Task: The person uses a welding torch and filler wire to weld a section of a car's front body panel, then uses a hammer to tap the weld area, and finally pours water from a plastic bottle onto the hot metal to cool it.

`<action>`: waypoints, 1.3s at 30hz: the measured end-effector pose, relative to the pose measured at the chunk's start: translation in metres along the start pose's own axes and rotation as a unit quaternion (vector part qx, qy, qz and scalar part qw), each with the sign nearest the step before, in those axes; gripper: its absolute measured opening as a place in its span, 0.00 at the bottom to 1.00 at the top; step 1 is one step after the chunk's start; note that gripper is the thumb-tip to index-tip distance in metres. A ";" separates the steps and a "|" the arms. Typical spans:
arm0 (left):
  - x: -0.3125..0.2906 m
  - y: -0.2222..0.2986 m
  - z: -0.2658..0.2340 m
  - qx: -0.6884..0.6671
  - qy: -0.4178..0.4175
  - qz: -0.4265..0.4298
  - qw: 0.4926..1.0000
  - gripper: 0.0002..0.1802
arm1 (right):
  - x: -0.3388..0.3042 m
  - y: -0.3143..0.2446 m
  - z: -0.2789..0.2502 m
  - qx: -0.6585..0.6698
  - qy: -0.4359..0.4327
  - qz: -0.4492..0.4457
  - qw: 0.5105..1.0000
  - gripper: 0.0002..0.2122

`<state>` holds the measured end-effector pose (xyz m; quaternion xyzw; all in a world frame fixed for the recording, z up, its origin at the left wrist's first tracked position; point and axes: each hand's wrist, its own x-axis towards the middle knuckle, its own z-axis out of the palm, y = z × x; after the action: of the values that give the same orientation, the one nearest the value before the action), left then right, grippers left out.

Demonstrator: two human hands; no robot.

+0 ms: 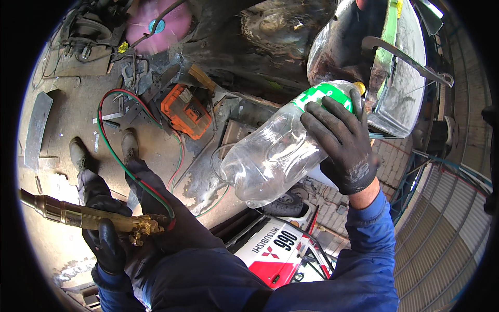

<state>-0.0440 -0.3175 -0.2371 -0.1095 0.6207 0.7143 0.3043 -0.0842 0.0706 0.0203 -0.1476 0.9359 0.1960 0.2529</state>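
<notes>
A brass gas torch lies across my left hand, which wears a black glove and is closed round the torch's body. Red and green twin hoses run from the torch's valve end and loop towards the floor. High on the right, my right hand, in a dark grey glove, grips a large clear plastic bottle near its neck. The bottle is tilted, its yellow cap towards a bare, scorched metal body panel. A green label wraps its upper part, and no coloured liquid shows inside.
An orange tool case rests on the concrete floor among metal scraps. A pink disc and a wheel hub are at the upper left. A curved metal strip juts from the panel. Behind me stands a white and red vehicle.
</notes>
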 end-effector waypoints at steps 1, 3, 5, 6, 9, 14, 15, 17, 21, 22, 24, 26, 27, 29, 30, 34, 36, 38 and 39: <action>-0.001 -0.001 0.000 -0.004 -0.003 -0.003 1.000 0.32 | 0.001 0.000 0.001 -0.005 0.003 0.000 1.000 0.30; -0.002 -0.002 -0.002 -0.004 -0.001 -0.010 1.000 0.32 | 0.004 0.000 0.002 -0.017 0.006 0.001 1.000 0.29; -0.001 -0.002 -0.002 -0.003 0.000 -0.011 1.000 0.31 | 0.006 -0.001 0.002 -0.004 0.009 0.007 1.000 0.29; -0.001 -0.002 -0.003 -0.004 -0.003 -0.012 1.000 0.31 | 0.006 -0.001 0.002 0.000 0.008 0.009 1.000 0.29; 0.000 0.000 -0.002 -0.015 -0.013 -0.011 1.000 0.31 | 0.008 -0.002 0.002 0.003 0.006 0.013 1.000 0.30; -0.001 0.005 -0.002 -0.008 -0.008 -0.013 1.000 0.31 | 0.008 -0.002 0.001 0.007 0.013 0.018 1.000 0.30; -0.001 0.005 -0.003 -0.002 -0.008 -0.012 1.000 0.30 | 0.008 -0.001 0.000 0.007 0.009 0.025 1.000 0.30; -0.002 0.003 -0.006 0.013 -0.014 0.004 1.000 0.29 | 0.006 -0.001 -0.001 0.022 0.018 0.031 0.999 0.30; -0.007 -0.005 -0.013 0.092 -0.022 0.043 0.995 0.28 | 0.005 0.000 0.000 0.030 0.050 0.022 0.998 0.31; -0.009 -0.007 -0.014 0.099 -0.018 0.030 0.994 0.28 | 0.005 0.001 0.000 0.031 0.051 0.021 0.998 0.31; -0.012 -0.007 -0.014 0.113 -0.011 0.067 0.991 0.27 | 0.005 0.002 0.002 0.033 0.055 0.020 0.998 0.31; -0.012 -0.004 -0.014 0.099 -0.022 0.054 0.993 0.26 | 0.004 0.003 0.003 0.034 0.063 0.028 0.997 0.32; -0.013 -0.001 -0.013 0.093 -0.020 0.057 0.994 0.25 | 0.004 0.004 0.004 0.031 0.066 0.031 0.997 0.32; -0.015 0.007 -0.011 0.083 -0.003 0.057 0.995 0.24 | 0.003 0.004 0.004 0.031 0.067 0.040 0.996 0.33; -0.016 0.011 -0.009 0.092 0.011 0.072 0.993 0.23 | 0.002 0.005 0.005 0.028 0.061 0.046 0.997 0.33; -0.019 0.026 -0.007 0.070 -0.003 0.053 0.996 0.22 | 0.001 0.009 0.006 0.005 0.071 0.045 0.996 0.38; -0.021 0.032 -0.007 0.090 0.003 0.065 0.994 0.23 | 0.002 0.010 0.008 0.010 0.088 0.045 0.995 0.38; -0.023 0.039 -0.010 0.074 -0.035 0.065 0.994 0.24 | 0.004 0.012 0.011 0.029 0.121 0.036 0.992 0.31; -0.024 0.042 -0.012 0.073 -0.059 0.068 0.993 0.26 | 0.004 0.012 0.012 0.031 0.123 0.038 0.991 0.31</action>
<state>-0.0516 -0.3375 -0.1927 -0.0027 0.6582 0.6912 0.2984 -0.0869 0.0858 0.0119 -0.1269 0.9704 0.1567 0.1325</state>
